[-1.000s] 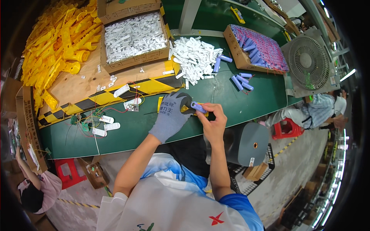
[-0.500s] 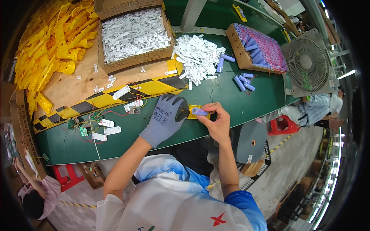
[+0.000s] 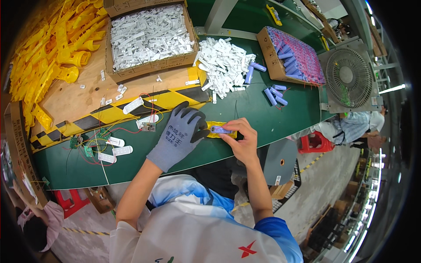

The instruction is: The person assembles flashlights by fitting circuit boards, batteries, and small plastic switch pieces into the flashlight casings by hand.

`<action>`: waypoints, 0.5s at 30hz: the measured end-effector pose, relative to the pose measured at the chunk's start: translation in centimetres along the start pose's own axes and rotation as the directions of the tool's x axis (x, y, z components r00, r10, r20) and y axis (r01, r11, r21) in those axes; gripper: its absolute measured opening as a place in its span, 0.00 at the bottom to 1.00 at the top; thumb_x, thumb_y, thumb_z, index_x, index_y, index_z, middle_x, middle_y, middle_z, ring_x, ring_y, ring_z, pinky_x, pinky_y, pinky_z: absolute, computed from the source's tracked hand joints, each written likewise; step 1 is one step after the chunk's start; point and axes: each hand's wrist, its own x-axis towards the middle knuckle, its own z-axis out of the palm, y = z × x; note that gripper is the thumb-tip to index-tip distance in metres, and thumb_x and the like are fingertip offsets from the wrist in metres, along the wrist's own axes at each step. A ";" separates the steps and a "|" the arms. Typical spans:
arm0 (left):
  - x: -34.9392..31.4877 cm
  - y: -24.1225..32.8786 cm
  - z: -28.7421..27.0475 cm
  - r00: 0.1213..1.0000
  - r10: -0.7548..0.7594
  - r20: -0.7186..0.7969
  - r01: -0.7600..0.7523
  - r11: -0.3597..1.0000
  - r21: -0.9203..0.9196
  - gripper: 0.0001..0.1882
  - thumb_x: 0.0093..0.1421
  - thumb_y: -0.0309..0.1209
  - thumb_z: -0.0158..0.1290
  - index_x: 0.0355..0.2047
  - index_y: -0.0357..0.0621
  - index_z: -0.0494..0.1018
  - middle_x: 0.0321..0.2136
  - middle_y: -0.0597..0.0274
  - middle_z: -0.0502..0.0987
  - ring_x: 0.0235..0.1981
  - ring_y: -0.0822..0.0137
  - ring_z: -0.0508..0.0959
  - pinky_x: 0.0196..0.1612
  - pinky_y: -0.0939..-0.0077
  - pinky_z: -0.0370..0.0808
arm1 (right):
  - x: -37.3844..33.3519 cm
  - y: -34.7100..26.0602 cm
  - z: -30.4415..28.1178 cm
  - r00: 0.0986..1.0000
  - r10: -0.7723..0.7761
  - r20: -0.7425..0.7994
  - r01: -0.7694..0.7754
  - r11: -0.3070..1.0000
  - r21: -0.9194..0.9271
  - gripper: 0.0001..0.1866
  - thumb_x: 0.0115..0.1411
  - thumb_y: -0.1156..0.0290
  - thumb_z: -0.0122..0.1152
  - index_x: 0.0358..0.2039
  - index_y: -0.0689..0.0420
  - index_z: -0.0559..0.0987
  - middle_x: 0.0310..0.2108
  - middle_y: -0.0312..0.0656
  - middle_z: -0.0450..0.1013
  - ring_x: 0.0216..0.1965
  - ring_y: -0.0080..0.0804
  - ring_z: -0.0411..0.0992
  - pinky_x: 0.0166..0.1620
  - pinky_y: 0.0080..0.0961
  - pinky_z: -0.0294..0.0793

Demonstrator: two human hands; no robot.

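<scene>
My left hand [image 3: 180,136], in a grey-blue glove with dark fingertips, pinches the left end of a yellow plastic housing [image 3: 215,123] near the table's front edge. A purple cylindrical battery [image 3: 218,130] lies lengthwise in or on this housing; how deep it sits cannot be made out. With thumb and fingers, my bare right hand [image 3: 245,143] grips the battery toward its right end, close against the housing. Left of my gloved hand are white plastic strips [image 3: 123,151], thin wires and green circuit boards [image 3: 89,151].
A carton [image 3: 153,65] of small white parts stands behind, beside a loose white heap [image 3: 226,65]. Yellow housings [image 3: 57,57] pile up at far left. Loose batteries [image 3: 275,95] lie before a battery carton [image 3: 268,57]. A fan [image 3: 347,76] stands right; another person [image 3: 37,223] sits lower left.
The battery has turned from a slant to lie along the yellow housing, and my right fingers have come lower over it. The whole scene has shifted slightly left in the picture.
</scene>
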 end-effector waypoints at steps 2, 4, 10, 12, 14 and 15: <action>-0.3 0.1 0.0 1.000 -0.024 0.004 0.024 0.998 -0.061 0.17 0.55 0.33 0.63 0.43 0.43 0.72 0.49 0.52 0.74 0.54 0.48 0.72 0.64 0.52 0.66 | 0.0 0.0 0.1 1.000 0.005 0.008 -0.005 1.000 -0.004 0.15 0.48 0.79 0.76 0.37 0.56 0.84 0.38 0.40 0.81 0.39 0.36 0.76 0.44 0.30 0.74; -0.4 0.1 0.0 0.999 -0.047 0.007 0.048 0.992 -0.119 0.16 0.55 0.32 0.63 0.42 0.44 0.72 0.48 0.53 0.74 0.53 0.48 0.72 0.64 0.53 0.66 | 0.3 -0.5 -0.1 1.000 0.008 0.015 -0.008 1.000 -0.008 0.15 0.48 0.79 0.76 0.38 0.56 0.84 0.38 0.40 0.81 0.39 0.36 0.76 0.44 0.29 0.73; -0.2 0.1 -0.1 0.999 -0.032 0.030 0.037 0.983 -0.179 0.15 0.55 0.29 0.61 0.42 0.43 0.72 0.48 0.52 0.74 0.52 0.48 0.72 0.60 0.53 0.67 | 0.5 -0.4 -0.3 0.993 -0.098 0.069 0.106 0.986 -0.128 0.16 0.48 0.75 0.77 0.39 0.54 0.86 0.38 0.35 0.81 0.36 0.34 0.74 0.41 0.28 0.68; -0.2 -0.1 0.0 0.998 -0.014 0.053 0.023 0.987 -0.161 0.16 0.54 0.29 0.62 0.43 0.44 0.72 0.49 0.51 0.74 0.52 0.47 0.72 0.59 0.53 0.68 | 0.3 -0.1 -0.2 0.985 -0.160 0.064 0.167 0.978 -0.126 0.13 0.48 0.75 0.77 0.36 0.54 0.86 0.38 0.34 0.81 0.35 0.32 0.73 0.39 0.28 0.67; -0.4 0.0 0.2 0.999 -0.017 0.027 0.021 0.992 -0.127 0.16 0.54 0.30 0.62 0.43 0.44 0.72 0.48 0.51 0.74 0.52 0.47 0.72 0.59 0.53 0.68 | 0.3 -0.3 -0.3 0.985 -0.155 0.070 0.164 0.975 -0.147 0.11 0.48 0.74 0.77 0.34 0.54 0.87 0.38 0.33 0.81 0.35 0.31 0.72 0.39 0.28 0.67; -0.4 0.0 0.2 1.000 -0.019 -0.002 0.018 0.996 -0.093 0.16 0.54 0.30 0.62 0.42 0.44 0.72 0.48 0.51 0.74 0.52 0.47 0.72 0.59 0.53 0.68 | 0.4 -0.5 -0.4 0.985 -0.153 0.077 0.164 0.972 -0.169 0.10 0.48 0.74 0.76 0.33 0.54 0.87 0.38 0.32 0.81 0.35 0.30 0.72 0.39 0.28 0.67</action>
